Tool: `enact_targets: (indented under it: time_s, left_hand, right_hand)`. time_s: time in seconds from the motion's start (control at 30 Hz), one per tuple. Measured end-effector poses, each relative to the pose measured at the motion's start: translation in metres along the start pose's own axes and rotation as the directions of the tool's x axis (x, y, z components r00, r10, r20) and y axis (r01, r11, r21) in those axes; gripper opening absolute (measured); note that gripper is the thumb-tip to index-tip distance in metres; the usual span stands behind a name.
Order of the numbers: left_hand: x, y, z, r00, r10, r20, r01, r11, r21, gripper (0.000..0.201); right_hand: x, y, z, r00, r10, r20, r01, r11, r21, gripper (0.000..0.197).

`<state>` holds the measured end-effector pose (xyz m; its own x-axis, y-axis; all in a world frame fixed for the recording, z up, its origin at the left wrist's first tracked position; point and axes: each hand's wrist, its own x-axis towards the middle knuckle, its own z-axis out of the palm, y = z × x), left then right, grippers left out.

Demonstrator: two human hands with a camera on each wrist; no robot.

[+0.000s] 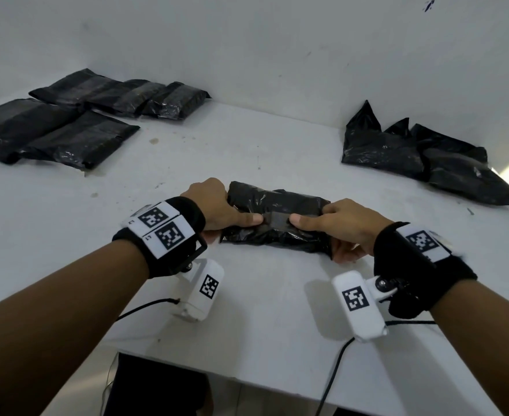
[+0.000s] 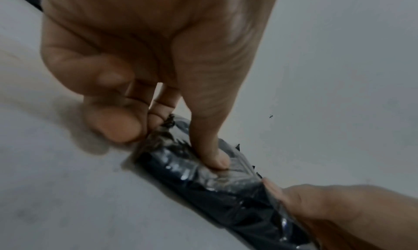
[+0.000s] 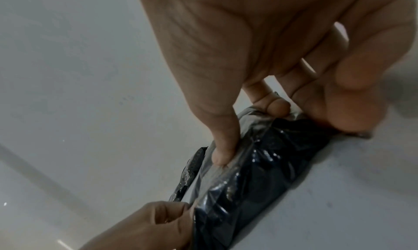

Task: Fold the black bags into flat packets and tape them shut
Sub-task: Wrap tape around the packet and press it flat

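**Q:** What is shown at the near centre of the white bench (image 1: 277, 139)?

**A:** A folded, crinkled black plastic packet (image 1: 280, 202) is shown lying on the bench, held at both ends. Its left end is gripped by the left hand (image 1: 217, 205), its right end by the right hand (image 1: 346, 223). A strip of clear tape (image 1: 275, 220) is seen across its top seam, and both thumbs are pressed flat on it, tip facing tip. The remaining fingers (image 2: 117, 127) are curled round the packet's ends, so neither hand is free.

**Q:** Which step is judged to be in hand?

**A:** The sealing step: the fold is made, and the tape is being rubbed down.

**Q:** What is shown elsewhere?

**A:** Flat, taped black packets (image 1: 67, 121) are laid at the far left; loose, unfolded black bags (image 1: 421, 157) are heaped at the far right, well apart from the hands.

**Q:** What is called for next?

**A:** The tape ends should be smoothed outward until no edge lifts. The packet would then be set with the far-left group, and a loose bag drawn from the right heap. Whether the tape is fully stuck cannot be told.
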<state>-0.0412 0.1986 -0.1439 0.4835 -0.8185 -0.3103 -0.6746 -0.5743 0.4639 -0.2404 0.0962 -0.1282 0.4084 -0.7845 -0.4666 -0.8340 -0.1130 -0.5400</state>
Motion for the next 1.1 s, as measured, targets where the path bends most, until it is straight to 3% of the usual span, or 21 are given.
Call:
enact_targets:
  time_s: [0.17, 0.53, 0.8, 1.0, 1.1]
  left_hand:
    - [0.001, -0.003, 0.0, 0.999, -0.012, 0.03, 0.015, 0.995, -0.096, 0.055]
    - [0.003, -0.019, -0.001, 0.996, 0.016, 0.084, 0.019, 0.917, -0.4, 0.036]
    - [0.0, -0.025, -0.005, 0.992, 0.031, 0.119, 0.031, 0.872, -0.488, 0.023]
    - [-0.006, -0.019, -0.013, 0.99, -0.001, 0.138, 0.055, 0.921, -0.386, 0.033]
    - [-0.012, -0.006, -0.02, 0.999, -0.023, -0.033, 0.016, 0.982, -0.188, 0.054]
  right_hand:
    - [-0.001, 0.002, -0.008, 0.997, 0.004, 0.072, -0.008, 0.999, 0.047, 0.046]
    - [0.009, 0.017, -0.016, 0.987, -0.032, 0.159, 0.0, 0.981, 0.194, 0.034]
    - [0.008, 0.035, -0.014, 0.993, 0.019, 0.113, -0.049, 0.961, 0.274, 0.016]
    - [0.003, 0.033, -0.018, 0.995, 0.007, 0.1, -0.033, 0.966, 0.258, 0.014]
    - [-0.001, 0.026, -0.022, 1.0, -0.004, 0.029, -0.003, 0.97, 0.243, 0.027]
